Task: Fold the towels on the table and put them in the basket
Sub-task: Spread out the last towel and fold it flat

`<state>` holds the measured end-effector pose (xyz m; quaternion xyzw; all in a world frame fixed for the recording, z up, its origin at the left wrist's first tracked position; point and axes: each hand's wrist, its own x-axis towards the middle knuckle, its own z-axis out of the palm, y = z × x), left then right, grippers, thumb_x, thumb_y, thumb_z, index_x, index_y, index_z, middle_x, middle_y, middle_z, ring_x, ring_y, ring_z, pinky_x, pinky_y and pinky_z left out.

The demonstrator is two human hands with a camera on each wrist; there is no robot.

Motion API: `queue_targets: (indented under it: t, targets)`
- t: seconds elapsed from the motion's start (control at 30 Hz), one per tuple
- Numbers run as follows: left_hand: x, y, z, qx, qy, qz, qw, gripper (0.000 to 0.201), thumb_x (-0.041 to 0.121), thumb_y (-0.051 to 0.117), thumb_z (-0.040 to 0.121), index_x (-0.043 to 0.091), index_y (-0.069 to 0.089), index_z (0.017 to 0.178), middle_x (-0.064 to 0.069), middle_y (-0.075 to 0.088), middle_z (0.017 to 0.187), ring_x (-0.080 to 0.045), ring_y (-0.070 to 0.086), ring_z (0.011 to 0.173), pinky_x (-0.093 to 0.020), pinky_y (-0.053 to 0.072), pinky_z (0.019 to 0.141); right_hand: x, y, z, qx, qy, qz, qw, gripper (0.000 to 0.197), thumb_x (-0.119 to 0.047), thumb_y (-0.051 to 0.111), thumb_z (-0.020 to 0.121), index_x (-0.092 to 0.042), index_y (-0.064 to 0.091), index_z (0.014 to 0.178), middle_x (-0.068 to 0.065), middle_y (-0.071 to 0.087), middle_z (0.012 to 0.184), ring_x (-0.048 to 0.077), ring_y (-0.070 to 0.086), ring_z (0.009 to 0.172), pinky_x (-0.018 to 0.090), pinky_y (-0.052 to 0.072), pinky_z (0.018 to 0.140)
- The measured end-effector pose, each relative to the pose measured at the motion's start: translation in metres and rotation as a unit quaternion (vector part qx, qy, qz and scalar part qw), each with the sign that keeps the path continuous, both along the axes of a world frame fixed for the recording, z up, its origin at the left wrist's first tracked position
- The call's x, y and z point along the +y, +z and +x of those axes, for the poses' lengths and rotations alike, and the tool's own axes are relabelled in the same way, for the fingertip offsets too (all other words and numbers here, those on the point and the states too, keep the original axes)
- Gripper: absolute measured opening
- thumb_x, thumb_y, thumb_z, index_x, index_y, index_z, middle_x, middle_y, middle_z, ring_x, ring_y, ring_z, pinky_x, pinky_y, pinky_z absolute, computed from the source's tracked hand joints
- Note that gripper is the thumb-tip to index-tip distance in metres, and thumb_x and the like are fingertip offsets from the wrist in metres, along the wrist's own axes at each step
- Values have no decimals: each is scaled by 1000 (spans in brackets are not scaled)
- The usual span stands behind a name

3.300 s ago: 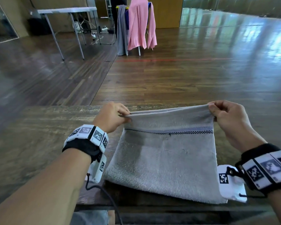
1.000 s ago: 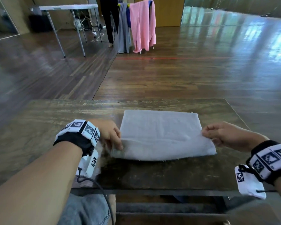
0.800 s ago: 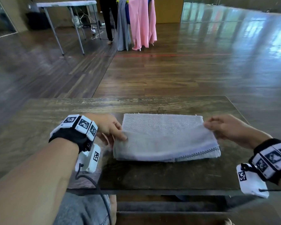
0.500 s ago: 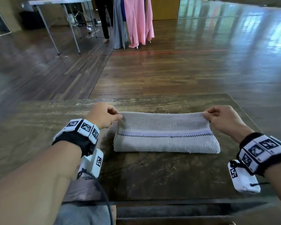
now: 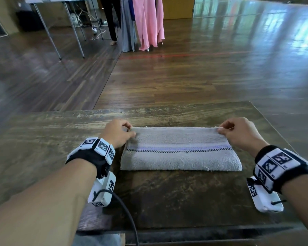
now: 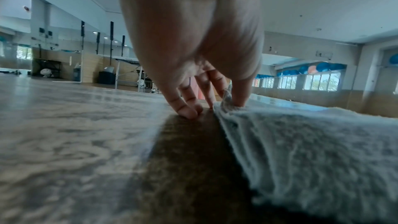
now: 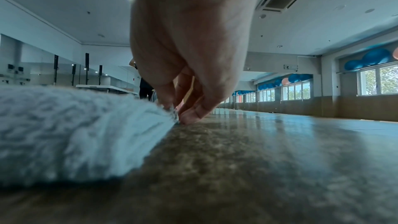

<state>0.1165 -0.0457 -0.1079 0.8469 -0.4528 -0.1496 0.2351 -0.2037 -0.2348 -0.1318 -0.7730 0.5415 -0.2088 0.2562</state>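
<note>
We see a worn dark wooden table (image 5: 167, 192) on a glossy plank floor (image 5: 203, 77). On it lies the folded grey towel (image 5: 180, 153); our left hand (image 5: 116, 133) and right hand (image 5: 242, 134) each pinch a far corner. Pink and grey cloths (image 5: 148, 22) hang beyond.
</note>
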Motion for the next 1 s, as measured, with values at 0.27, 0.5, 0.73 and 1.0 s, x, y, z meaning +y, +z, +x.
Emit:
queue_targets:
  t: [0.27,0.5,0.73,1.0]
  targets:
    - [-2,3,-1,-9,-30,-12,999,18,22,76,86,8,73,96,-4,68,88,-18,63,79,-23,45,64,0,5,-2,4,25,-7,1000,10,-25,78,88,-23,73,80,-5,71,85,9,64,83,19,41,63]
    - [1,37,0,-34,-3,-180,983,13,10,80,80,18,75,89,4,69,80,0,58,68,-7,40,60,9,40,1,-105,8,-111,988,14,-14,75,89,-26,72,83,-9,69,75,8,66,69,13,53,56]
    - [28,72,-2,-104,-28,-337,935,24,3,73,83,12,74,105,1,66,102,-15,63,87,-24,55,79,25,68,-7,-296,70,-237,923,15,-19,74,88,-31,71,97,-17,69,98,11,73,90,37,62,81]
    - [59,32,-3,48,-116,84,989,30,27,87,74,25,68,96,-1,63,104,-10,56,79,-34,49,81,45,24,-45,-1,202,43,978,13,-23,88,76,-20,77,82,-2,78,79,20,73,80,30,57,75]
